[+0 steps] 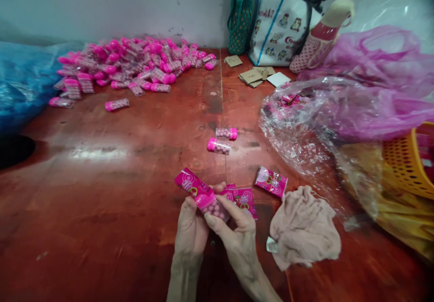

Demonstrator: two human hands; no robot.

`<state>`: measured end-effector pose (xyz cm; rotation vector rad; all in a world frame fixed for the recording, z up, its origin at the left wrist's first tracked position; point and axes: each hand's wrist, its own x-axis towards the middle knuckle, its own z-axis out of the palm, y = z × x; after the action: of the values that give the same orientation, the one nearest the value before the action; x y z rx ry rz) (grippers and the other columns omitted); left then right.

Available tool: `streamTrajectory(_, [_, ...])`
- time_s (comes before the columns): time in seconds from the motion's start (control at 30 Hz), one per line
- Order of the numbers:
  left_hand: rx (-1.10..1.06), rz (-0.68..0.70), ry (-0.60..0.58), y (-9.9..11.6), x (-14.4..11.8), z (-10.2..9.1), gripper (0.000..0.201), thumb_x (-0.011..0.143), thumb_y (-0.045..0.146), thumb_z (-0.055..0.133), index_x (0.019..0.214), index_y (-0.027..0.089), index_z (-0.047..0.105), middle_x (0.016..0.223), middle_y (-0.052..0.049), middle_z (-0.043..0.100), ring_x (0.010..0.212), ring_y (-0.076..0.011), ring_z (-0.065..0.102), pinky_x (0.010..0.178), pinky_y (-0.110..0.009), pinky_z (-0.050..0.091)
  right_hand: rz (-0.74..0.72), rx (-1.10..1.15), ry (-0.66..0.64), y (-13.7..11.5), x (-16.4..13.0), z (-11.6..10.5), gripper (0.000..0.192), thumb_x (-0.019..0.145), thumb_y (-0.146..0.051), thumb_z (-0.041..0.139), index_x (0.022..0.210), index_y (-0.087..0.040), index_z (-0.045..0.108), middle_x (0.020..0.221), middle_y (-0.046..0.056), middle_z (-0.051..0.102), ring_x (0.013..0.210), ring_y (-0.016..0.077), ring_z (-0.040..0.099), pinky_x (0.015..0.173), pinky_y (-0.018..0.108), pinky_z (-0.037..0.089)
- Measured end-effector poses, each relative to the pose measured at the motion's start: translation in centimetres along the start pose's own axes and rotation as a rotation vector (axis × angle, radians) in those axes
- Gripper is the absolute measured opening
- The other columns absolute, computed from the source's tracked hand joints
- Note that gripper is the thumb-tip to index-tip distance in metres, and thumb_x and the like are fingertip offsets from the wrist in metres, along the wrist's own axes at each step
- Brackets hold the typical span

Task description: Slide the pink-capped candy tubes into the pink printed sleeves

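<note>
Low in the middle of the head view, both my hands hold a clear tube (214, 209) of small pink balls, tilted with its pink cap toward the upper left. A flat printed pink sleeve (188, 182) sticks out beyond the cap; whether it goes around the cap I cannot tell. My left hand (192, 232) is closed at the cap and sleeve, its thumb against them. My right hand (238, 236) pinches the clear body between thumb and fingers. Partly behind the right hand lie more printed sleeves (246, 200). Two filled tubes (219, 146) lie just beyond the hands.
A heap of pink-capped tubes (135, 62) lies against the wall. To the right are a sleeve stack (271, 181), a crumpled cloth (305, 229), plastic bags (379, 98) and a yellow basket (400, 162). Cardboard pieces (252, 77) and a white bag (276, 28) are at the back.
</note>
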<state>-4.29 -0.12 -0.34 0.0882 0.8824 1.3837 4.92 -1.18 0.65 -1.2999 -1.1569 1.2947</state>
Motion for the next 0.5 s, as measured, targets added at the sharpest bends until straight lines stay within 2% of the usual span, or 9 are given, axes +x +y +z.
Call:
streamTrajectory(0.1, [0.034, 0.042, -0.034, -0.1, 0.0, 0.1, 0.042, 0.064, 0.049, 0.067, 0.087, 0.015, 0.070, 0.095, -0.013, 0.069, 0.096, -0.0298, 0.060, 0.084, -0.044, 0.047, 0.072, 0.072, -0.007, -0.3, -0.1, -0.2, 0.031, 0.073, -0.023, 0.067, 0.104, -0.025, 0.066, 0.093, -0.001, 0.071, 0.080, 0.0169, 0.065, 0.073, 0.025, 0.052])
streamTrajectory(0.17, [0.070, 0.091, -0.012, -0.3, 0.1, 0.3, 0.037, 0.065, 0.045, 0.069, 0.085, 0.014, 0.071, 0.092, -0.013, 0.069, 0.092, -0.0288, 0.062, 0.081, -0.042, 0.048, 0.040, 0.010, 0.033, -0.3, 0.0, -0.2, 0.031, 0.073, -0.022, 0.067, 0.104, -0.023, 0.066, 0.094, 0.000, 0.071, 0.081, 0.0180, 0.065, 0.074, 0.026, 0.052])
streamTrajectory(0.33, [0.243, 0.248, 0.189, -0.6, 0.4, 0.4, 0.018, 0.065, 0.026, 0.072, 0.078, 0.014, 0.072, 0.078, -0.008, 0.071, 0.077, -0.0221, 0.065, 0.074, -0.034, 0.051, -0.116, -0.134, 0.069, 0.4, 0.4, 0.0, 0.034, 0.076, -0.019, 0.062, 0.110, -0.021, 0.063, 0.101, 0.006, 0.069, 0.088, 0.0208, 0.064, 0.080, 0.032, 0.050])
streamTrajectory(0.4, [0.293, 0.286, 0.238, -0.7, 0.5, 0.3, 0.015, 0.065, 0.023, 0.072, 0.078, 0.014, 0.071, 0.075, -0.006, 0.071, 0.071, -0.0191, 0.065, 0.071, -0.031, 0.051, -0.084, -0.105, 0.045, 0.7, 0.6, 0.2, 0.036, 0.077, -0.020, 0.061, 0.113, -0.021, 0.062, 0.101, 0.006, 0.069, 0.087, 0.0203, 0.065, 0.080, 0.032, 0.051])
streamTrajectory(0.5, [0.254, 0.229, 0.217, -0.5, 0.6, 0.3, 0.015, 0.065, 0.022, 0.072, 0.077, 0.014, 0.071, 0.074, -0.006, 0.071, 0.069, -0.0185, 0.065, 0.069, -0.030, 0.051, 0.022, -0.031, 0.009, 0.8, 0.8, 0.2, 0.036, 0.077, -0.024, 0.063, 0.113, -0.020, 0.061, 0.104, 0.006, 0.068, 0.092, 0.0212, 0.063, 0.085, 0.035, 0.049])
